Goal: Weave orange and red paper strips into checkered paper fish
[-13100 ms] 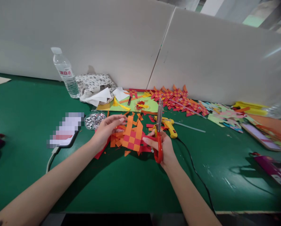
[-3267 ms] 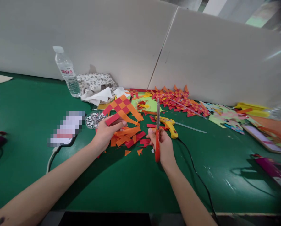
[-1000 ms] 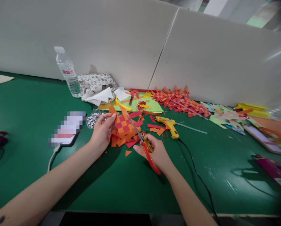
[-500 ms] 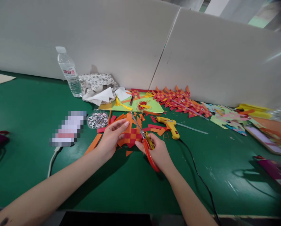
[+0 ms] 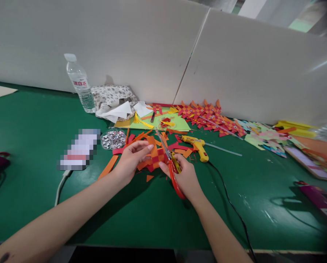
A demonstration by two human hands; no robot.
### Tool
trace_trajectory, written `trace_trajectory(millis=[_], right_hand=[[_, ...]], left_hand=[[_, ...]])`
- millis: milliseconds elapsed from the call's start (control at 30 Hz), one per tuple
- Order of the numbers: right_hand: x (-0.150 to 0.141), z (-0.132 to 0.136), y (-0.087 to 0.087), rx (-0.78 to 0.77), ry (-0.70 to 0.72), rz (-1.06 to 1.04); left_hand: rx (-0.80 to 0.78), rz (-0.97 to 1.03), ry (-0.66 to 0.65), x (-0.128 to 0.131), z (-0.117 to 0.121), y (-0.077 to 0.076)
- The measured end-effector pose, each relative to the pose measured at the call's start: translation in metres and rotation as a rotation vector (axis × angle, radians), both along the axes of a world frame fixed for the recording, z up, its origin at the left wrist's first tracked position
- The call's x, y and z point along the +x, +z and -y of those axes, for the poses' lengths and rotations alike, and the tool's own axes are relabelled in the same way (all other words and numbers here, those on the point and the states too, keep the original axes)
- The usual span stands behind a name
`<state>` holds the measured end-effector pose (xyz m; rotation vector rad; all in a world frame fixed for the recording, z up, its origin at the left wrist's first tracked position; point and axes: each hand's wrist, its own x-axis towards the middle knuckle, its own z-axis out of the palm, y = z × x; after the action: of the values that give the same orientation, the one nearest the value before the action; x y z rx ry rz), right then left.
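Between my hands is a red and orange woven paper piece (image 5: 157, 155) with a checkered middle and an orange strip standing up from it. My left hand (image 5: 132, 159) pinches it from the left side. My right hand (image 5: 184, 173) is wrapped around red-handled scissors (image 5: 175, 182), blades pointing up and away past the paper's right edge; its thumb reaches the paper. A small yellow object (image 5: 176, 163) shows at the same hand by the scissor handles. Orange and red paper scraps (image 5: 149, 178) lie under and around the woven piece.
A yellow glue gun (image 5: 196, 146) with a black cord lies right of my hands. Behind are a pile of woven paper fish (image 5: 207, 115) and green paper (image 5: 125, 124). Left are a dish of googly eyes (image 5: 113, 139), a phone (image 5: 81, 149) and a water bottle (image 5: 82, 87).
The woven paper has turned and shifted slightly to the right, its upright strip now tilted. The scissors' blade tips have moved a little to the right. Both hands keep their hold.
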<state>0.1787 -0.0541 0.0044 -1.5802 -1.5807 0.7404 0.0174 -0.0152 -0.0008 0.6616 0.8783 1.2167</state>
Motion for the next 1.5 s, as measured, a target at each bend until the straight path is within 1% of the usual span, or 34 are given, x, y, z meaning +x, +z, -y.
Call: trace_trajectory(millis=[67,133,367,567,1067,1267,1500], right_hand=[[0.000,0.000,-0.001,-0.002,0.010,0.031],[0.000,0.000,-0.003,0.013,0.020,0.083],[0.002,0.000,-0.008,0.067,0.043,0.214],[0.001,0.001,-0.010,0.054,0.033,0.276],[0.003,0.002,-0.010,0.077,0.051,0.291],[0.002,0.003,-0.009,0.088,0.041,0.272],[0.001,0.002,-0.010,0.125,0.036,0.234]], left_hand=[[0.007,0.029,0.043,-0.002,-0.002,0.002],[0.018,0.059,0.058,-0.002,-0.002,0.002],[-0.003,0.120,0.060,0.001,0.000,0.005],[-0.005,0.152,0.045,0.001,0.000,0.000],[0.032,0.135,-0.135,-0.001,0.001,-0.002],[0.024,0.122,-0.144,-0.001,0.001,-0.002],[0.008,0.108,-0.149,-0.002,0.001,0.003]])
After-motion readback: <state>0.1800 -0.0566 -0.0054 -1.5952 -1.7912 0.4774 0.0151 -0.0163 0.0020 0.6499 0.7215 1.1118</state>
